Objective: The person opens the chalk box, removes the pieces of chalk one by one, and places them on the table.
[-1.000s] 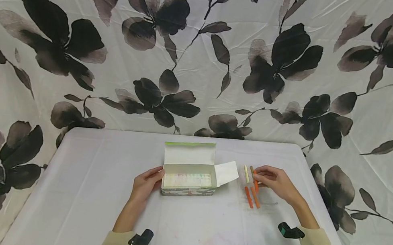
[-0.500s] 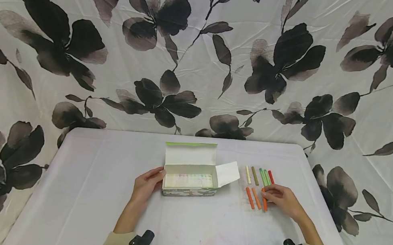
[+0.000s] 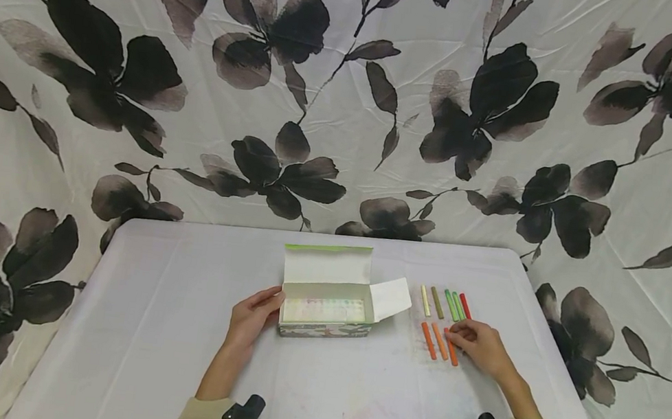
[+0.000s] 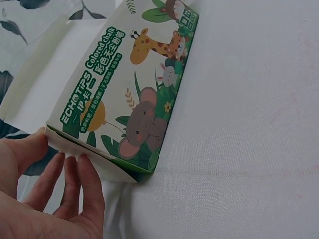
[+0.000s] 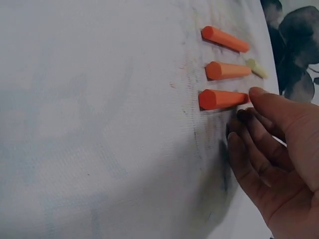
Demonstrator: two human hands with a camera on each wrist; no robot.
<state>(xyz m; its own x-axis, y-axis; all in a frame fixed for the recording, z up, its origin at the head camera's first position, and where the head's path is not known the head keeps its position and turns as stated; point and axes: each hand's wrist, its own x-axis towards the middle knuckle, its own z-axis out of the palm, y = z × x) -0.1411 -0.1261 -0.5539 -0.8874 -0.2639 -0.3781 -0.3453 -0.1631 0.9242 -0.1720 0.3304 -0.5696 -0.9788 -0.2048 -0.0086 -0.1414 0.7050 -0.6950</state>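
An open colored chalk box (image 4: pixel 124 94) printed with animals stands on the white table, its lid raised and side flap (image 3: pixel 389 298) folded out; pale chalk sticks (image 3: pixel 325 308) lie inside. My left hand (image 3: pixel 251 314) grips the box's left end, thumb at the corner and fingers against the end panel. To the right, my right hand (image 3: pixel 481 347) pinches the far end of an orange chalk stick (image 5: pixel 219 99), rightmost of three in the near row; the thumb tip covers that end. Alongside lie a lighter orange stick (image 5: pixel 227 70) and a red-orange one (image 5: pixel 224 39).
Behind the near row is a far row: a pale yellow stick (image 3: pixel 426 301), an olive stick (image 3: pixel 437 303), several green sticks (image 3: pixel 456 305) and a red stick (image 3: pixel 465 305). Chalk smudges mark the tablecloth (image 5: pixel 99 124). A floral cloth (image 3: pixel 348 100) hangs behind the table.
My right hand has carried the orange chalk stick from beside the far row down into the near row and shifted it slightly there. The left hand stays at the box.
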